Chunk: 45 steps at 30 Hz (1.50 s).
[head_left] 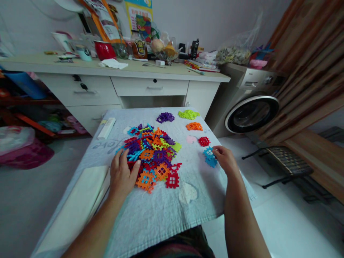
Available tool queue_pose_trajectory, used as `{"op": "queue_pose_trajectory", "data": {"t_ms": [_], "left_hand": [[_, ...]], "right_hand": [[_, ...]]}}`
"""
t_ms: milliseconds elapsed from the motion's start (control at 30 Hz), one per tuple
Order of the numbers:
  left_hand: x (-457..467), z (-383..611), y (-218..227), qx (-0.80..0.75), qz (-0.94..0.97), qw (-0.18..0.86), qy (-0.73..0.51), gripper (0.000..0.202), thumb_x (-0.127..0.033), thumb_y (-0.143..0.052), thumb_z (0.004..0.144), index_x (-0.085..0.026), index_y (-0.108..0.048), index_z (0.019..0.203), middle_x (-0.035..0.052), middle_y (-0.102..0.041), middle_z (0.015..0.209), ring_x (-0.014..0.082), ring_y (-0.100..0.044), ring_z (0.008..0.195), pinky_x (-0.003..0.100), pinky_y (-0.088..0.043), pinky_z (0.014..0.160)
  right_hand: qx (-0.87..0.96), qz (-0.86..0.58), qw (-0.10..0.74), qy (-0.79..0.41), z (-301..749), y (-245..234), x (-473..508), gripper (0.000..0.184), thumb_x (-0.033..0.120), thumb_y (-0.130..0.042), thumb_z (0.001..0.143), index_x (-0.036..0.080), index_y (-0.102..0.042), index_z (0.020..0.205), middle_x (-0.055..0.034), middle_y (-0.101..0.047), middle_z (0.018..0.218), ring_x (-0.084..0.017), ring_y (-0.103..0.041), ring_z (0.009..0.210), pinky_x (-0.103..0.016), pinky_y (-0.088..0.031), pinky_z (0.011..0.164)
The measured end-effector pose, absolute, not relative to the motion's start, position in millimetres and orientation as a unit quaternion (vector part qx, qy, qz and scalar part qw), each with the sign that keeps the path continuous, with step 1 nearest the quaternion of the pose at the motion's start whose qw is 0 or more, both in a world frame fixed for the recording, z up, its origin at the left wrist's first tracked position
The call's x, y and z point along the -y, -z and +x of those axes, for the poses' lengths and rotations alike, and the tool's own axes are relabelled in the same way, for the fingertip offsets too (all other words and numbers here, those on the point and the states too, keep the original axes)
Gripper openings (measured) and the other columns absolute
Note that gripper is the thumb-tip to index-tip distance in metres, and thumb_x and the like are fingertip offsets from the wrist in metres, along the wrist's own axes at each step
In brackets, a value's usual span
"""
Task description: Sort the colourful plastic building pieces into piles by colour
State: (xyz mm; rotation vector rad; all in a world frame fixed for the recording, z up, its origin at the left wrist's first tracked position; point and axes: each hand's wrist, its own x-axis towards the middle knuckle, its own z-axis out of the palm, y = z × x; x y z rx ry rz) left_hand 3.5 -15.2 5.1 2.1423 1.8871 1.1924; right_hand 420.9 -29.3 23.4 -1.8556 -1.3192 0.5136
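Right of the mixed pile of interlocking plastic tiles [147, 154], the right hand [225, 157] pinches a blue window tile [208, 152] between thumb and fingertips. The left hand [122, 173] is at the pile's left edge, thumb spread from its fingers. The pile lies between both hands. Red [204, 141], orange [194, 126] and lime-green clusters [189, 114] sit to its right, progressively farther back; a purple cluster [165, 117] lies behind it. Left of the pile are a long white box [106, 128] and folded white material [76, 200]; a white drawer desk [150, 86] stands behind.

The left hand [121, 176] hides part of the multicoloured pile [153, 156].
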Motion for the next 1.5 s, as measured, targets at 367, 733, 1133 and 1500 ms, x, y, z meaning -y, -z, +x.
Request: {"op": "queue_pose_trajectory", "data": {"t_ms": [367, 733, 1133, 1500], "left_hand": [[18, -1, -6, -0.606, 0.687, 0.063, -0.396, 0.063, -0.046, -0.05, 0.089, -0.017, -0.036, 0.142, 0.0171, -0.036, 0.145, 0.031, -0.037, 0.138, 0.049, -0.031, 0.116], [17, -2, -7, -0.625, 0.689, 0.014, -0.366, 0.058, -0.048, -0.045, 0.091, -0.016, -0.04, 0.139, 0.0178, -0.048, 0.138, 0.0324, -0.043, 0.132, 0.052, -0.034, 0.11], [15, -6, 1, -0.614, 0.698, 0.013, -0.369, 0.061, -0.049, -0.046, 0.09, -0.016, -0.039, 0.141, 0.0173, -0.045, 0.14, 0.0316, -0.045, 0.131, 0.049, -0.038, 0.11], [14, -9, -2, -0.638, 0.704, -0.023, -0.311, 0.066, -0.052, -0.044, 0.09, -0.01, -0.037, 0.14, 0.0205, -0.053, 0.131, 0.0345, -0.051, 0.123, 0.049, -0.043, 0.103]], "right_hand": [[0.493, -0.836, 0.239, -0.029, 425, -23, 36, 0.019, 0.029, -0.056, 0.077, 0.019, -0.071, 0.085, -0.0085, -0.068, 0.082, -0.022, -0.062, 0.076, -0.031, -0.043, 0.068], [0.586, -0.799, 0.128, -0.031, 408, -43, 6, 0.039, 0.034, -0.061, 0.083, 0.02, -0.064, 0.119, -0.0166, -0.065, 0.111, -0.032, -0.06, 0.102, -0.042, -0.043, 0.085], [0.56, -0.825, 0.064, -0.039, 382, -35, -27, 0.047, 0.036, -0.056, 0.086, 0.02, -0.057, 0.129, -0.0167, -0.06, 0.121, -0.032, -0.055, 0.112, -0.041, -0.042, 0.09], [0.718, -0.63, 0.295, -0.016, 346, -25, -20, 0.031, 0.029, -0.056, 0.086, 0.019, -0.065, 0.114, -0.0133, -0.06, 0.125, -0.029, -0.052, 0.115, -0.046, -0.039, 0.099]]}}
